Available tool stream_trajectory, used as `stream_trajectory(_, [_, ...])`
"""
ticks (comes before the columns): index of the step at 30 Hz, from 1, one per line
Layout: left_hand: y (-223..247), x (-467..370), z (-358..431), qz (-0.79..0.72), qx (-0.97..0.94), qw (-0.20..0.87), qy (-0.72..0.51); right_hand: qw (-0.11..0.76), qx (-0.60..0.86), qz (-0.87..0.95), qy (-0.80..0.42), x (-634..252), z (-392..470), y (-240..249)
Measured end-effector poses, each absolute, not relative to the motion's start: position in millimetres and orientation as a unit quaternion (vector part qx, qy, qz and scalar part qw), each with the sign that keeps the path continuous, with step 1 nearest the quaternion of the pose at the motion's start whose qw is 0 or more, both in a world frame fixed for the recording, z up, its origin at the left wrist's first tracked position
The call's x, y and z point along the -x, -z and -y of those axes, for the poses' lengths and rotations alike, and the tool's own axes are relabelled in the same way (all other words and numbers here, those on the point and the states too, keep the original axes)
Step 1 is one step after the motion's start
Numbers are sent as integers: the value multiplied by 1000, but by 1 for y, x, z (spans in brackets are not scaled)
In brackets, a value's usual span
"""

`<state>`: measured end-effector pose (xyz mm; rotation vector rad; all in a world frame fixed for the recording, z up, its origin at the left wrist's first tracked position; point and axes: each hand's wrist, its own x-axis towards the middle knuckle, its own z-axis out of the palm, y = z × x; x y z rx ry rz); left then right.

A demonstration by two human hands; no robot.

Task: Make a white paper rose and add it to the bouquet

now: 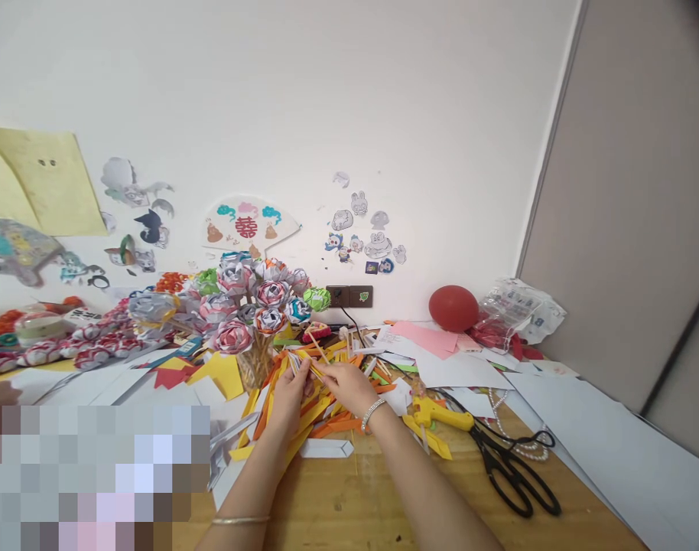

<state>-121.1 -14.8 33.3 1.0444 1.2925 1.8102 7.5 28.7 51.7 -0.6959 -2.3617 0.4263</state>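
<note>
The paper (pixel 295 358), a small white and yellow piece, is between the fingertips of both hands, raised just above the heap of strips (pixel 318 419). The left hand (pixel 290 389) has its grip pinching the paper from the near side. The right hand (pixel 348 385) has its grip closed against the paper's right side, apparently pinching it; the exact finger contact is hidden. A thin stick (pixel 319 347) slants up beside the right fingers; whether it is held cannot be told.

Handling, as judged: very light, flexible, stiffer along folds, not notably slippery, easily creased or torn. Recommended hold: lightly at the folded base with thumb and forefinger, leaving the loose edges unpressed. The stick would be rigid but liable to snap if bent; take it mid-length.

Surroundings: the strips, orange and yellow, lie under and around both hands on the wooden counter (pixel 320 509). Paper flowers (pixel 235 337) stand behind, to the left. To the right lie a yellow glue gun (pixel 450 415) and black scissors (pixel 513 474), touching or nearly so.
</note>
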Motion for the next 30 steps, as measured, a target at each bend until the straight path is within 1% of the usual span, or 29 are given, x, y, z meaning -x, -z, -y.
stream_trajectory(4, [-35, 122, 15, -487, -408, 340, -694, 312, 262, 894, -187, -8, -26, -54])
stream_trajectory(9, [-36, 129, 13, -489, -417, 354, -679, 297, 278, 895, -183, -9, -24, -56])
stream_trajectory(15, [-38, 147, 11, -510, -383, 315, -703, 290, 298, 896, -155, -8, -24, -54])
stream_trajectory(19, [-40, 156, 12, -513, -353, 296, -724, 237, 298, 916, -128, -5, -27, -50])
stream_trajectory(27, [-43, 159, 18, -508, -342, 300, -732, 155, 277, 944, -86, 1, -22, -40])
stream_trajectory(30, [-43, 160, 18, -512, -337, 301, -731, 145, 288, 943, -83, 0, -20, -41])
